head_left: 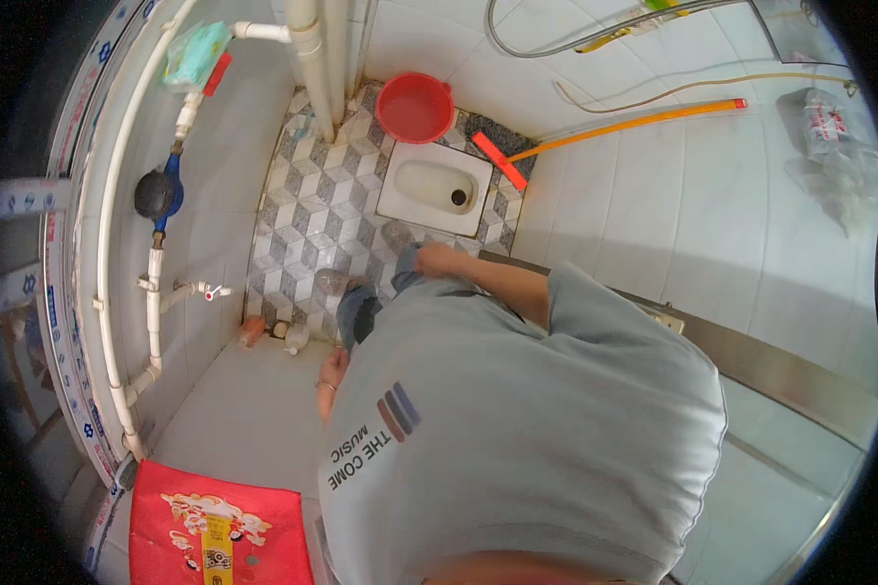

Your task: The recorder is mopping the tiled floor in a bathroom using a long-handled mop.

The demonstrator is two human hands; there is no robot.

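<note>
My left hand [333,369], with a bracelet at the wrist, is beside my left thigh with its fingers curled in. Whether anything is in it is hidden. My right hand [436,260] rests by the blue jeans [406,273] at my right thigh, fingers bent and closed; what they hold, if anything, does not show. A loose grey T-shirt [527,409] covers most of the lower view. Past my feet lies a white squat toilet [421,184] set in the floor. Both shoes [334,282] stand on the patterned tiles.
Behind the toilet is a red basin [415,107]. An orange-handled floor squeegee [624,129] leans along the right wall. White pipes [154,302] with a blue water meter [166,193] run up the left wall. A red bag [215,522] is at lower left. Plastic bags [834,146] hang at right.
</note>
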